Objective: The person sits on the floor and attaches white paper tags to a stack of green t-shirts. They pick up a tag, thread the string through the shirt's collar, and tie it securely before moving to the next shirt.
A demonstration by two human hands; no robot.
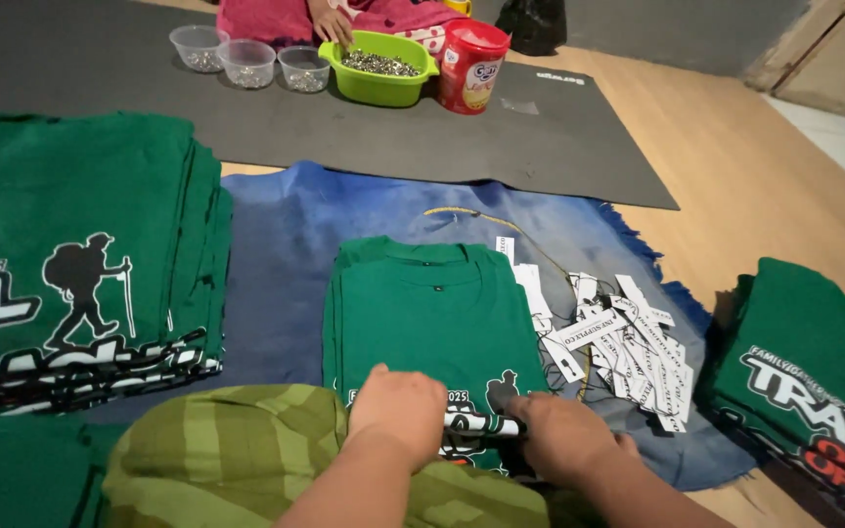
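Observation:
A small stack of folded green t-shirts point(432, 313) lies on a blue cloth point(286, 254) in front of me. My left hand point(398, 406) is closed at the near edge of the top shirt, over its printed front. My right hand point(564, 435) rests beside it, fingers curled at the same edge. Between the two hands runs a narrow white paper tag point(486, 424), and both hands seem to grip it. A pile of white paper tags with strings point(618, 342) lies just right of the shirts. My knee in striped green fabric point(237, 450) hides the shirt's lower left.
Tall stacks of green printed shirts sit at the left point(70, 264) and right point(814, 372). On a dark mat point(393, 147) beyond are three clear cups point(246, 61), a green bowl of small metal pieces point(378, 68) and a red tin point(469, 64). Another person's hand point(330, 20) reaches there.

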